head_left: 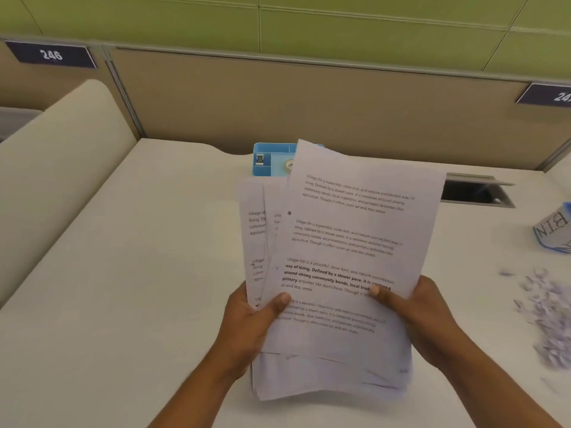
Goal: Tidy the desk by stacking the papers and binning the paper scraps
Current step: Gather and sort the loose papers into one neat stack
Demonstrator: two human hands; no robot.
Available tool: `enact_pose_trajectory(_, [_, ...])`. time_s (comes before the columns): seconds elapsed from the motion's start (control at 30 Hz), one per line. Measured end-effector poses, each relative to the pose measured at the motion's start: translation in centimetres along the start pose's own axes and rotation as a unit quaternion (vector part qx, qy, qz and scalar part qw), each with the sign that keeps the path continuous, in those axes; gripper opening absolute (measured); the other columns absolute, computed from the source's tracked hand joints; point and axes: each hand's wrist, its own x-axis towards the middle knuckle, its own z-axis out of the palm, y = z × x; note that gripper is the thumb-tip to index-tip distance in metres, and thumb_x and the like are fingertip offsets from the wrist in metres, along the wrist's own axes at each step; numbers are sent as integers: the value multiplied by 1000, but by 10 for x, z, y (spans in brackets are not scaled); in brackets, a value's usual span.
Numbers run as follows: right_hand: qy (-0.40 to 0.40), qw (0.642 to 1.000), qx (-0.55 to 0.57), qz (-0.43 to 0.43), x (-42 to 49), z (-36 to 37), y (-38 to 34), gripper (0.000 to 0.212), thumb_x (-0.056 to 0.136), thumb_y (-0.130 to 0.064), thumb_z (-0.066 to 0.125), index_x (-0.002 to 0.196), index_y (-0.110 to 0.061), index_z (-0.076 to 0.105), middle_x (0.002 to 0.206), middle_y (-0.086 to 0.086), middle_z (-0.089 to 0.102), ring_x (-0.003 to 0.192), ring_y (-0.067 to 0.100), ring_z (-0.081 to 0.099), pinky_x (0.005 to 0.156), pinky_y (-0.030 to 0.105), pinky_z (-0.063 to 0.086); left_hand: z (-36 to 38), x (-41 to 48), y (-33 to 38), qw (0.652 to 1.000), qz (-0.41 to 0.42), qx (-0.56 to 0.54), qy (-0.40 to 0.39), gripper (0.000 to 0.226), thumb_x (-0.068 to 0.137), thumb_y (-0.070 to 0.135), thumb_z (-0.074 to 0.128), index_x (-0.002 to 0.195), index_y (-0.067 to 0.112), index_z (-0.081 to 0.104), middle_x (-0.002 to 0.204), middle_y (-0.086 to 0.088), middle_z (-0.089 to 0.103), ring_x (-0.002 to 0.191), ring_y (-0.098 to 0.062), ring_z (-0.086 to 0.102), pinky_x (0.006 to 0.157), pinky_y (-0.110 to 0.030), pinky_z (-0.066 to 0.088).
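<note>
Pale off-white tabletop (148, 273) with a few things set on it.
A shallow blue plastic tray (272, 159) is seen near the back edge, partly hidden. Small white paper scraps (547, 313) are heaped loosely at the right; beyond them a paper-wrapped blue container lettered "BIN" (554, 230) is cut off by the frame. A dark rectangular cable opening (472, 193) is set into the surface at the back right.

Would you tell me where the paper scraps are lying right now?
In the head view, the paper scraps lie on the desk at the right edge, beyond the right hand and nearer than the container marked BIN.
</note>
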Motion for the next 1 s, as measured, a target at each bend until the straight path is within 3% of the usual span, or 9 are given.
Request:
enact_pose_trajectory(0.17, [81, 993, -57, -64, 7, 9, -10, 19, 78, -17, 79, 96, -23, 77, 97, 0, 78, 89, 20, 75, 73, 37, 61, 3, 13, 11, 994, 79, 71, -5, 40, 76, 14, 84, 109, 35, 75, 108, 5, 77, 102, -16, 73, 81, -28, 59])
enact_pose_trajectory(0.27, [82, 986, -86, -115, 11, 13, -14, 31, 81, -2, 75, 97, -28, 76, 97, 0, 77, 90, 18, 73, 74, 37, 59, 7, 23, 20, 985, 118, 119, 25, 43, 73, 17, 82, 105, 43, 72, 101, 14, 76, 96, -4, 72, 75, -17, 57])
enact_pose_trajectory(0.43, [71, 985, -78, -137, 13, 25, -13, 36, 81, 1, 74, 107, -24, 73, 105, 1, 76, 99, 22, 71, 82, 43, 58, 13, 35, 32, 981, 123, 150, 33, 30, 77, 15, 84, 90, 41, 77, 89, 10, 78, 85, -5, 74, 71, -29, 62])
enact_pose_trajectory(0.5, [90, 984, -81, -133, 14, 28, -14, 36, 78, -3, 78, 100, -31, 75, 102, -6, 77, 94, 16, 73, 78, 35, 59, 17, 36, 41, 984, 123, 129, 29, 32, 76, 15, 85, 92, 42, 77, 95, 12, 78, 90, -8, 75, 74, -28, 62])
enact_pose_trajectory(0.6, [88, 982, -86, -144, 12, 32, -24, 40, 66, -17, 84, 90, -49, 74, 95, -17, 76, 85, 6, 73, 65, 17, 57, 24, 35, 60, 986, 133, 98, 35, 30, 69, 35, 89, 96, 37, 77, 98, 11, 78, 91, -11, 75, 72, -30, 63])
enact_pose_trajectory(0.7, [65, 979, -87, -173, 10, 31, -36, 43, 63, -24, 82, 95, -51, 72, 99, -14, 76, 89, 9, 72, 64, 19, 58, 30, 34, 84, 979, 184, 85, 28, 43, 66, 55, 82, 100, 29, 73, 96, 9, 76, 91, -16, 73, 67, -24, 59])
enact_pose_trajectory(0.8, [50, 977, -72, -192, 9, 31, -43, 45, 65, -20, 80, 99, -49, 72, 101, -11, 75, 93, 13, 72, 67, 24, 59, 39, 33, 104, 974, 203, 101, 7, 50, 68, 78, 64, 98, 39, 72, 96, 16, 72, 94, -16, 67, 63, -22, 55])
enact_pose_trajectory(0.9, [40, 978, -58, -196, 8, 32, -44, 43, 65, -24, 85, 100, -46, 73, 103, -8, 76, 95, 17, 72, 68, 27, 60, 43, 32, 110, 975, 193, 108, -3, 31, 79, 69, 51, 91, 49, 72, 90, 16, 72, 89, -18, 68, 63, -23, 54])
enact_pose_trajectory(1.0, [43, 975, -56, -211, 8, 32, -45, 36, 69, -30, 79, 99, -48, 72, 100, -8, 76, 93, 16, 72, 68, 27, 59, 40, 32, 109, 976, 190, 110, 5, 33, 82, 56, 43, 92, 44, 71, 91, 17, 73, 88, -16, 69, 63, -21, 55])
